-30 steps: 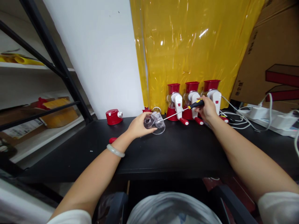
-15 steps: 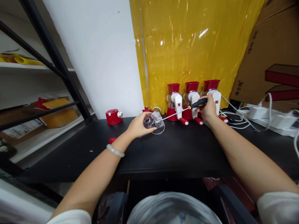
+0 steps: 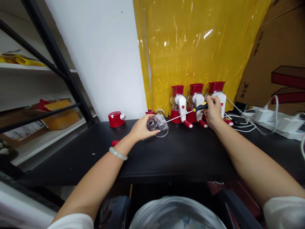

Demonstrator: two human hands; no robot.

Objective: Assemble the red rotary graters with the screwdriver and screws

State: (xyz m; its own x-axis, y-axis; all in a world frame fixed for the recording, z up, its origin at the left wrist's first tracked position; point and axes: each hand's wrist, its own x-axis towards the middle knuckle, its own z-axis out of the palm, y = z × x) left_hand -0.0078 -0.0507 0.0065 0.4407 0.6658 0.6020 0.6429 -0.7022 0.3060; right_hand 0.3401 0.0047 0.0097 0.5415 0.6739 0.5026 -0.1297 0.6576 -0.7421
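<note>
My left hand (image 3: 142, 128) is closed around a clear plastic grater housing (image 3: 162, 124), thumb in front and fingers behind, just above the black table. In my right hand (image 3: 212, 111) is a screwdriver (image 3: 200, 107) with a black and yellow handle. Its long metal shaft slants down to the left, and the tip meets the right side of the clear housing. Whether a screw sits at the tip is too small to make out. Behind the shaft stand three red and white rotary graters (image 3: 177, 105) with crank handles; my right hand partly covers the rightmost one.
On the black table (image 3: 181, 156), a red grater base (image 3: 116, 119) stands at the left. A small red part (image 3: 115, 143) lies by my left wrist. White cables and a power strip (image 3: 286, 127) occupy the right. A bag-lined bin (image 3: 176, 203) is below the table edge.
My right fingers have shifted on the screwdriver handle, which appears turned, with its yellow marking facing differently. The clear housing stays in nearly the same place in my left hand.
</note>
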